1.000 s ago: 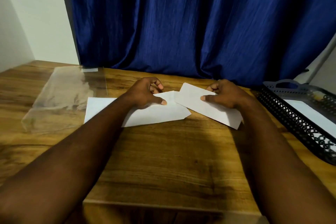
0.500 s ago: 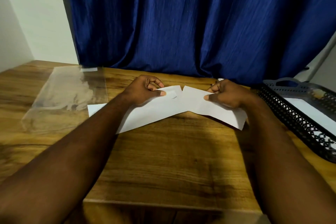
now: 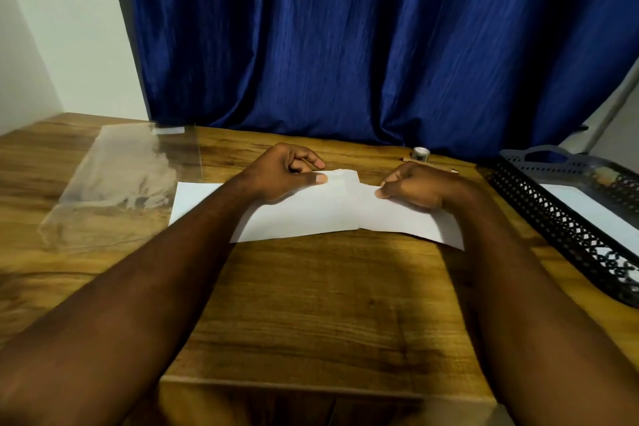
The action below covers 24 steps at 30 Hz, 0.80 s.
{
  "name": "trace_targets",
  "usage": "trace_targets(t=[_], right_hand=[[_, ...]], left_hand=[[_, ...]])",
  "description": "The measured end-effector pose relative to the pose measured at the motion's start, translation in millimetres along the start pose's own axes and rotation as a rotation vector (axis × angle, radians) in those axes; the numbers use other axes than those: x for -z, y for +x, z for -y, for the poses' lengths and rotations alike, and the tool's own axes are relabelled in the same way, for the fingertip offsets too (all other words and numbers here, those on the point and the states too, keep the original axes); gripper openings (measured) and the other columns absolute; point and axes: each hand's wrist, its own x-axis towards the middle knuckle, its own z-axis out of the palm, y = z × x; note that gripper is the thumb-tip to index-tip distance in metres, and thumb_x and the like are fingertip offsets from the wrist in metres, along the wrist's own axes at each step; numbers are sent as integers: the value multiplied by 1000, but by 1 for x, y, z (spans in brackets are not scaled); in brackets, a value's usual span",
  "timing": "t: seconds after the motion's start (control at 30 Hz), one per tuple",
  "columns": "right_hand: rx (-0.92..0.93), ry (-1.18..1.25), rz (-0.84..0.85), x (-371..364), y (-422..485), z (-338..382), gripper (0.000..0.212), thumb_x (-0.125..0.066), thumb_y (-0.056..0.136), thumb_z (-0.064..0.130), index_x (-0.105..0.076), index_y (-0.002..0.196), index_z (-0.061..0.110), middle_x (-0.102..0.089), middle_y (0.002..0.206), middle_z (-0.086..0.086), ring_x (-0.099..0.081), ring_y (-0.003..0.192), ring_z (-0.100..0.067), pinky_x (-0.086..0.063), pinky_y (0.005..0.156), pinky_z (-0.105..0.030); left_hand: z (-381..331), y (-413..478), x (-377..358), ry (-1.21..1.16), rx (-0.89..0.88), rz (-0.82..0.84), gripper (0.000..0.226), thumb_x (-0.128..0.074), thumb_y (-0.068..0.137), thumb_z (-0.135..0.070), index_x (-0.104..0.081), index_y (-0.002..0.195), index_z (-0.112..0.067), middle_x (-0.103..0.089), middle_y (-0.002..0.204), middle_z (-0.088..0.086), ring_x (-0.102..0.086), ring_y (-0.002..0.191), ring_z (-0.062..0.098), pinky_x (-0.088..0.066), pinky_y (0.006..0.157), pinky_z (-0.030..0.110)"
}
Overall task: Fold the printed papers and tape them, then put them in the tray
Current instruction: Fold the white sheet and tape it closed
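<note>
Straightened out now, paper (image 3: 328, 214) lies pinched under left hand (image 3: 283, 173) and right hand (image 3: 418, 187).

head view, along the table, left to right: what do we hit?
plastic sheet → left hand → right hand → tray. The paper, pinched by both hands, spans them, so it's left out.

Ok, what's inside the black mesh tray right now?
White paper lies flat in the mesh tray; something yellowish sits at its far end, too blurred to name. Its near wall hides the paper's edge.
</note>
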Motion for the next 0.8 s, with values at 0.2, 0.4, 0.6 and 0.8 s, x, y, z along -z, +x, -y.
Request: trace_targets(t=[0.2, 0.4, 0.6, 0.8], right_hand=[[239, -117, -194, -33, 6, 18, 15, -72, 98, 37, -71, 86, 28, -69, 87, 11, -64, 86, -14, -51, 76, -35], [253, -45, -282, -34, 11, 14, 7, -75, 92, 33, -74, 99, 31, -73, 95, 12, -68, 91, -11, -57, 81, -34], [106, 32, -185, -18, 10, -7, 22, -65, 96, 10, -79, 93, 26, -77, 96, 11, -71, 94, -9, -53, 75, -25], [227, 170, -246, -31, 15, 5, 27, -62, 99, 1, -72, 114, 22, -73, 112, 9, -67, 103, -3, -49, 87, -16]], left_hand=[[-5, -4, -15, 199, -57, -61, 50, -65, 101, -49, -61, 72, -9, -49, 59, -5, -46, 55, 11, -40, 55, 26], [-7, -8, -20, 346, -102, -131, 45, -61, 104, -42, -58, 68, -13, -52, 60, -5, -45, 55, 3, -37, 56, 28], [-5, -5, -22, 404, -85, -166, 32, -60, 105, -32, -61, 73, -30, -63, 70, -23, -58, 70, -4, -39, 61, 25], [-10, -4, -21, 564, -150, -162, 18, -57, 105, -30, -66, 90, -27, -66, 83, -10, -60, 81, 13, -46, 76, 36]])
